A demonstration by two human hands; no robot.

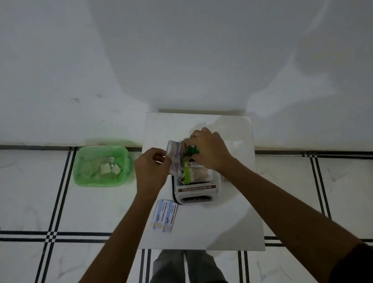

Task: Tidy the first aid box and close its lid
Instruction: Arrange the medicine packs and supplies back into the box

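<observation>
A clear first aid box (218, 183) with a dark rim stands open on a small white table (238, 222). A povidone-iodine ointment carton (197, 190) lies across its near end, with pale packets behind it. My left hand (151, 171) pinches a clear plastic-wrapped packet (174, 156) upright at the box's far left edge. My right hand (209, 149) is curled over a small green item (192, 150) at the far end of the box. Two antiseptic bandage packs (164, 216) lie on the table in front of the box, to its left. No lid is visible.
A green bin (101, 166) lined with a green bag holds scraps of paper and plastic, on the tiled floor left of the table. A white wall rises behind. My legs (184, 273) stand at the table's near edge.
</observation>
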